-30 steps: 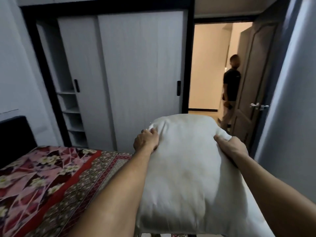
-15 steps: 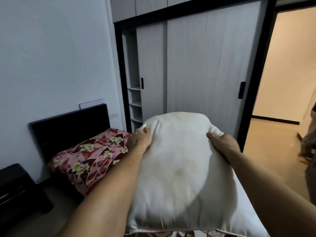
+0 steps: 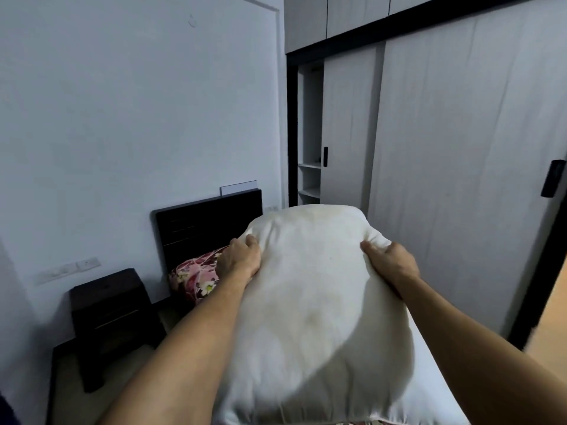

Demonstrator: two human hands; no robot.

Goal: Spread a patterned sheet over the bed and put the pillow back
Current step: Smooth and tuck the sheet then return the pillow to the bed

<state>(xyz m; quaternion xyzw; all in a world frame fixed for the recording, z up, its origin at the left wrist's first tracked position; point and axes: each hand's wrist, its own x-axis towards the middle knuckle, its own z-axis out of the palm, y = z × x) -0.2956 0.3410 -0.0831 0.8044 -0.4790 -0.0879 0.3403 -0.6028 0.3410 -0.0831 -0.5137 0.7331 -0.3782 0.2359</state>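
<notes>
A big white pillow (image 3: 316, 317) fills the middle of the head view, held up in front of me. My left hand (image 3: 241, 260) grips its upper left corner and my right hand (image 3: 391, 265) grips its upper right corner. Behind the left hand a patch of the red and pink flowered sheet (image 3: 193, 276) covers the bed's head end, below the black headboard (image 3: 208, 223). The pillow hides most of the bed.
A dark bedside table (image 3: 113, 314) stands on the floor left of the bed, against the grey wall. White sliding wardrobe doors (image 3: 445, 179) with black handles run behind the bed, with open shelves (image 3: 310, 179) at their left end.
My view has swung left, from the doorway and the person there to the headboard and bedside table. Both hands still hold the pillow at its top corners.
</notes>
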